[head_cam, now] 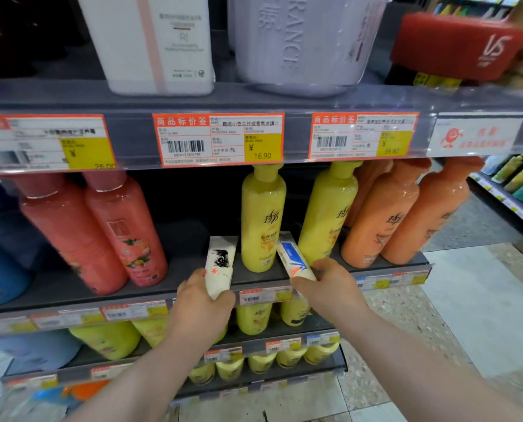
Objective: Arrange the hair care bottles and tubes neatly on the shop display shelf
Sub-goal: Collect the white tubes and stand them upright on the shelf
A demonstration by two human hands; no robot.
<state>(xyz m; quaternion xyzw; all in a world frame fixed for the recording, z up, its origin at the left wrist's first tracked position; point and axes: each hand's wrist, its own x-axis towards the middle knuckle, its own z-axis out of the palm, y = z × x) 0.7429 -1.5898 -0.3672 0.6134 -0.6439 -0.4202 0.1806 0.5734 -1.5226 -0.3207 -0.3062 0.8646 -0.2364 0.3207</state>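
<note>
My left hand (pixel 201 303) grips the lower end of a white tube with a black ink-style print (pixel 220 263), held upright over the front edge of the grey middle shelf (pixel 175 284). In my right hand (pixel 327 287) is a white tube with a blue label (pixel 293 260), tilted with its top leaning left. Both tubes flank a yellow bottle (pixel 261 220) standing on the shelf. A second yellow bottle (pixel 330 211) stands to the right of the blue-label tube.
Two red-pink bottles (pixel 123 233) stand at left, orange bottles (pixel 406 214) at right, and a dark gap lies between the red and yellow bottles. Price tags (pixel 220 140) line the shelf above, which holds white containers. Lower shelves hold yellow bottles (pixel 254 318). An aisle floor lies right.
</note>
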